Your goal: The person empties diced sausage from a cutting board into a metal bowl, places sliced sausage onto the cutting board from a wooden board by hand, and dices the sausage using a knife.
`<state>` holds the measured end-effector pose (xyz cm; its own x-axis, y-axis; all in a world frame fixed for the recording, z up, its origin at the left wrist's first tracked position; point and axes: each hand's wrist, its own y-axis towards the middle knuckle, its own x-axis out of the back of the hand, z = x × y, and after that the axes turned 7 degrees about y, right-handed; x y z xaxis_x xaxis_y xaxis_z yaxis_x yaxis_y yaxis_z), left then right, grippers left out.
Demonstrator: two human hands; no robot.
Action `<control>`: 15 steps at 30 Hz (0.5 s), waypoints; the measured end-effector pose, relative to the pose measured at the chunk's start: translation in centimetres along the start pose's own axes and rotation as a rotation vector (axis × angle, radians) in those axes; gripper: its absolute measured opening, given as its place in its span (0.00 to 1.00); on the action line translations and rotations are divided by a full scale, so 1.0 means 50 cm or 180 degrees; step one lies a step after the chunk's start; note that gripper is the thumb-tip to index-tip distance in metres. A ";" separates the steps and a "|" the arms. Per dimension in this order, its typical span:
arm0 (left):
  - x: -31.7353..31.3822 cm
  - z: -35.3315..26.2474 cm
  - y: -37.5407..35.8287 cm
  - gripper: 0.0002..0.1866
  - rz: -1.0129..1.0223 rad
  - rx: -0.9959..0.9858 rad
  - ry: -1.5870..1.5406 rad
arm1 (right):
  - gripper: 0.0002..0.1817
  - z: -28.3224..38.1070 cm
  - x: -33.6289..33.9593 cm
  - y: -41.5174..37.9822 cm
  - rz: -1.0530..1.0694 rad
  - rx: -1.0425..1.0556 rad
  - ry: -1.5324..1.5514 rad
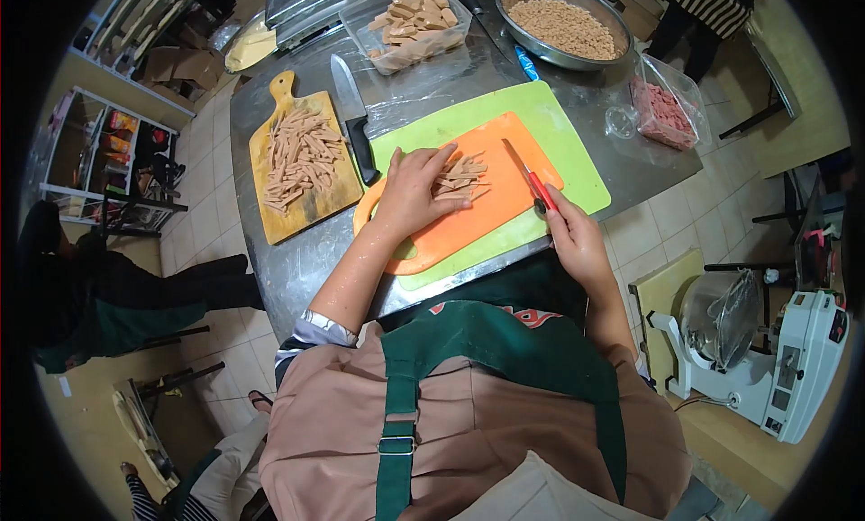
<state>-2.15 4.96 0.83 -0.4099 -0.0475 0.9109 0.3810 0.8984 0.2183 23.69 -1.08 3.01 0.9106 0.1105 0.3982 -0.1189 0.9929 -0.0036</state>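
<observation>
My left hand [419, 192] lies over a small pile of thin pale-brown strips [462, 174] on an orange cutting board [514, 156]. Its fingers are spread, with the thumb and fingertips around the pile's near side. In my right hand [575, 237] is a small paring knife [527, 174] with a red and black handle, its blade pointing up and left over the board's right part. Beneath the orange board is a larger green cutting board [577, 156]. Left of both, a wooden board [338, 197] carries a heap of similar strips.
A large knife [356, 116] with a black handle lies beside the wooden board. At the back stand a clear container [387, 57] of pale-brown chunks and a metal bowl [518, 39] of small tan pieces. A bag of pink ground meat [665, 114] sits right. Other people stand nearby.
</observation>
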 end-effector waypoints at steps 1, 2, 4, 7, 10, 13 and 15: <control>-0.007 0.002 0.002 0.42 -0.0109 0.0019 -0.0091 | 0.20 0.000 0.001 0.000 -0.0027 -0.0020 0.0021; -0.013 0.003 0.002 0.38 -0.0220 0.0037 -0.0179 | 0.20 -0.001 0.001 0.001 -0.0055 -0.0036 0.0043; -0.017 -0.006 0.000 0.35 -0.0375 -0.0039 -0.0167 | 0.20 -0.002 0.000 0.002 -0.0053 -0.0068 0.0079; -0.013 -0.011 0.001 0.28 -0.0530 -0.0060 -0.0196 | 0.20 -0.004 0.001 0.002 -0.0072 -0.0134 0.0112; -0.010 -0.002 0.005 0.21 -0.0410 -0.0008 -0.0226 | 0.20 -0.013 0.000 0.003 -0.0115 -0.0108 0.0119; -0.006 0.002 0.013 0.15 -0.0321 -0.0027 -0.0330 | 0.20 -0.015 0.002 0.004 -0.0149 -0.0075 0.0110; 0.003 -0.001 0.017 0.13 -0.0348 -0.0033 -0.0438 | 0.20 -0.014 0.002 0.004 -0.0153 -0.0104 0.0102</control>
<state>-1.85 5.67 1.17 -0.5586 -0.0838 0.8252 0.3362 0.8866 0.3176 24.03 -0.83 2.40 0.9273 0.0634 0.3690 -0.0621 0.9980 -0.0153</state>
